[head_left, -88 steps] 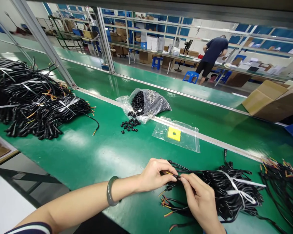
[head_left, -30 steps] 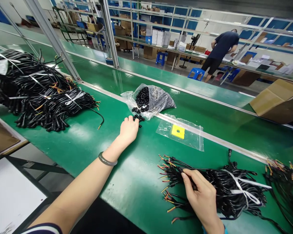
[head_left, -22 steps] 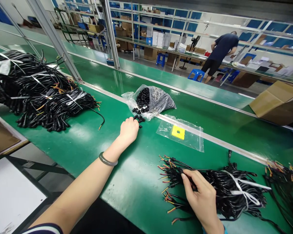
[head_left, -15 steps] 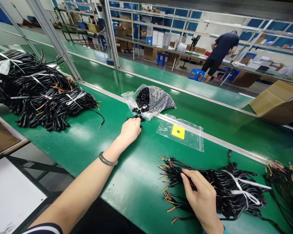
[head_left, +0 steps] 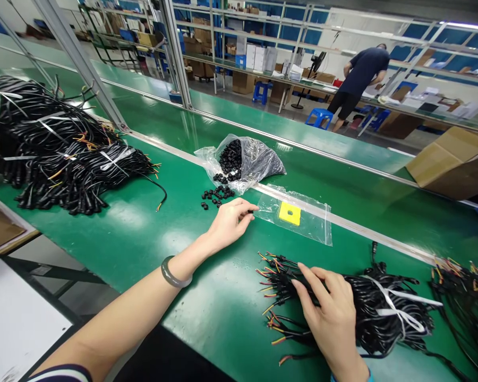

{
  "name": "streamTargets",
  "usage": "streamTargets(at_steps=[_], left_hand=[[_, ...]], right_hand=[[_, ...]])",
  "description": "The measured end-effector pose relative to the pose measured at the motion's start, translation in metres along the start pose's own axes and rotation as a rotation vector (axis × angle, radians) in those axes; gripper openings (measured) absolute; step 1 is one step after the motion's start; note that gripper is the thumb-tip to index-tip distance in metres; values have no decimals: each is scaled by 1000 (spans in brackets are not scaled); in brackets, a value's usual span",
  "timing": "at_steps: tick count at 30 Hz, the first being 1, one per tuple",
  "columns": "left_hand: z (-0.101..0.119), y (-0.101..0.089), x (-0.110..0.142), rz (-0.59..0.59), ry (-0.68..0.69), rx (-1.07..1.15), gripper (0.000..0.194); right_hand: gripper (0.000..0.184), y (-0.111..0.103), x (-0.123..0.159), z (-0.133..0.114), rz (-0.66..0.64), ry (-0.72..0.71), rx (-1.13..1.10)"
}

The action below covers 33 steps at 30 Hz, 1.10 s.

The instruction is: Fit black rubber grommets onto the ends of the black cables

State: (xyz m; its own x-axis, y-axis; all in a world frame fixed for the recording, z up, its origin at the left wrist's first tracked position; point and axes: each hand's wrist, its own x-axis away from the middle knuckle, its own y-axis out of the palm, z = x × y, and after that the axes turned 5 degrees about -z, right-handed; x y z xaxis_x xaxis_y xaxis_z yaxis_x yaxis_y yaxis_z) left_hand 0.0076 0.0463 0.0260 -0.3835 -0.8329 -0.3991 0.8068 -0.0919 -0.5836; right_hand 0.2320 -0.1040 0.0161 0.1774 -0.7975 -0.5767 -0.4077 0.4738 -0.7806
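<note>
My left hand (head_left: 230,224) is raised over the green table, with thumb and fingers pinched on a small black cap-like piece (head_left: 250,211), mostly hidden by the fingertips. Similar loose black pieces (head_left: 217,195) lie just behind that hand, spilling from a clear plastic bag (head_left: 261,156). Over a bundle of black cables (head_left: 376,313) tied with white strips, my right hand (head_left: 331,310) has thumb and index finger apart, near the cable ends. Stripped red, yellow and black wires (head_left: 269,273) stick out on the left of this bundle; some carry black pieces.
A zip bag holding a yellow square piece (head_left: 295,218) lies between the hands. Large tied cable bundles (head_left: 63,154) are piled at left, and more cables (head_left: 464,297) lie at far right. A cardboard box (head_left: 450,159) stands behind. Across the aisle, a person (head_left: 360,77) bends over another bench.
My left hand has moved right from the loose pieces, carrying one black piece and uncovering the others. My right thumb and index finger have spread apart above the cables.
</note>
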Motion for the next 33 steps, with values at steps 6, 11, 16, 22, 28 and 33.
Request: streamTargets(at_steps=[6,11,16,22,28,33], left_hand=[[1,-1,-1,52,-106,208,20],[-3,3,-3,56,-237,500,23],[-4,7,-5,3,-268,611,25],[-11,15,-2,-79,-305,611,25],[-12,34,-13,-161,-126,117,20],[-14,61,-53,-272,138,-317,10]], right_hand=[[5,-26,0,4,-536,-169,-287],[15,-27,6,6,-773,-300,-116],[11,-26,8,5,-728,-256,-206],[13,-23,6,2,-239,-105,-272],[21,-13,3,-6,-36,92,-264],[17,-3,6,-5,11,146,-338]])
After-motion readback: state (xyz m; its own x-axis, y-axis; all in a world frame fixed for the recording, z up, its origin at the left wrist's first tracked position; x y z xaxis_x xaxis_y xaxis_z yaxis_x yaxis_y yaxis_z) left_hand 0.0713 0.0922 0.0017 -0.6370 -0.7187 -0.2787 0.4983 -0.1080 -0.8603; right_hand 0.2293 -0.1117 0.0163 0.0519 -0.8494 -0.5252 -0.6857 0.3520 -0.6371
